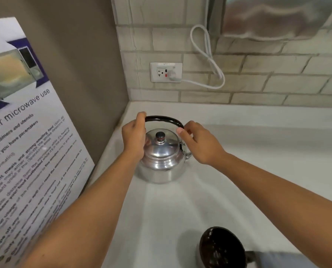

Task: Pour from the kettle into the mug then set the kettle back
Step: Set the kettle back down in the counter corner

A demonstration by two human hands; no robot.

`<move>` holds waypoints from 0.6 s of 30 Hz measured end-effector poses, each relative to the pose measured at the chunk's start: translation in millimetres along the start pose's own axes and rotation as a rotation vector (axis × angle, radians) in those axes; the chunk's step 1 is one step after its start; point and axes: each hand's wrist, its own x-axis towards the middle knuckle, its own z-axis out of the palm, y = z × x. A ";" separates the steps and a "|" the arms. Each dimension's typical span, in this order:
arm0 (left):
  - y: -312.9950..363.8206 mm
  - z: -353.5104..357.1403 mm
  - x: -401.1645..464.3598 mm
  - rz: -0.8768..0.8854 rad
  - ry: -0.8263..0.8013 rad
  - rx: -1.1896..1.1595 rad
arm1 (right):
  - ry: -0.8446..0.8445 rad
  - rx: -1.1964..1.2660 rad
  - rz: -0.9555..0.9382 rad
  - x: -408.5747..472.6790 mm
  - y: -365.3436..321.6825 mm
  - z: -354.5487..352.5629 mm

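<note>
A shiny metal kettle with a black knob on its lid stands on the white counter near the back left corner. Its black arched handle is raised over the lid. My left hand grips the left end of that handle. My right hand holds the right end, fingers curled around it. A dark brown mug stands at the near edge of the counter, to the right of the kettle and closer to me, with its handle pointing right.
A large poster about microwave use leans on the brown wall at left. On the tiled back wall is a socket with a white cable plugged in. A metal appliance hangs at top right.
</note>
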 end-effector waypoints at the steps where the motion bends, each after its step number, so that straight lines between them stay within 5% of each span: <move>1: -5.9 -0.1 3.2 0.001 0.007 0.012 | -0.024 0.011 -0.019 4.3 2.5 4.8; 12: -31.8 -3.1 23.1 -0.020 0.016 0.057 | -0.057 0.049 -0.089 29.7 23.9 33.6; 18: -34.6 -2.5 39.5 0.062 -0.013 0.316 | -0.038 0.097 0.011 41.6 28.0 44.9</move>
